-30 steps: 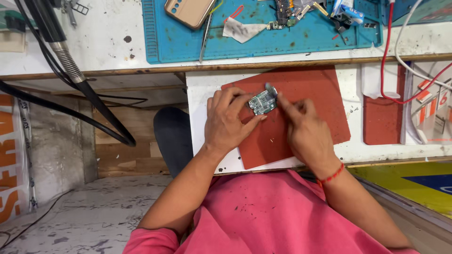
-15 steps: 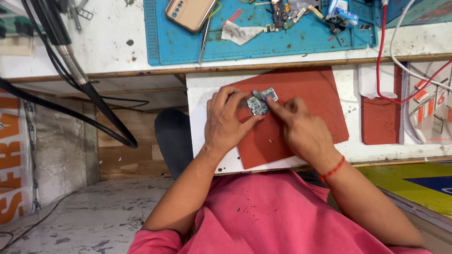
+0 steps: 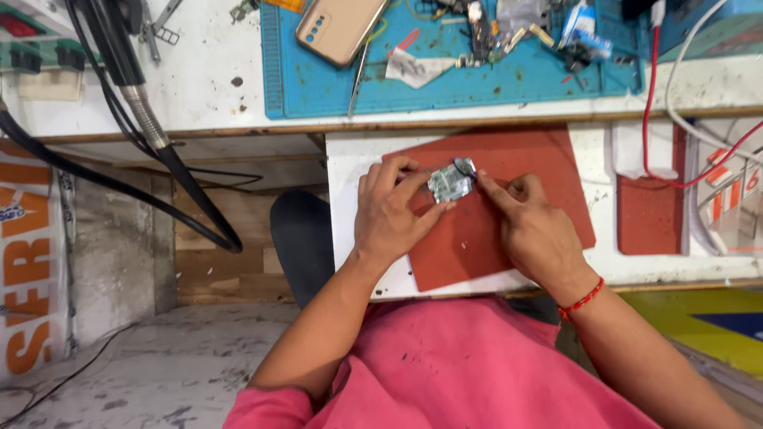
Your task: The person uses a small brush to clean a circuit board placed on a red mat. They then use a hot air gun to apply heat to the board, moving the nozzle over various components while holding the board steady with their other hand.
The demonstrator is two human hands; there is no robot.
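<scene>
Our right hand [image 3: 534,226] has slid closer; both hands are now pinching the small grey-green circuit board [image 3: 450,183] by its edges, left hand [image 3: 391,214] steadying: light, stiff, likely fragile.

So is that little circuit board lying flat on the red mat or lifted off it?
Lifted, it seems: the left hand pinches the circuit board tilted above the red mat, while the right hand touches its edge.

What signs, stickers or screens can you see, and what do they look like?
Banner: far left edge, tall white sheet with big orange letters.
Phone: on the blue mat up top, lying back up, pale gold, no screen showing.
Striped labels: far right, small red and white strips.
</scene>
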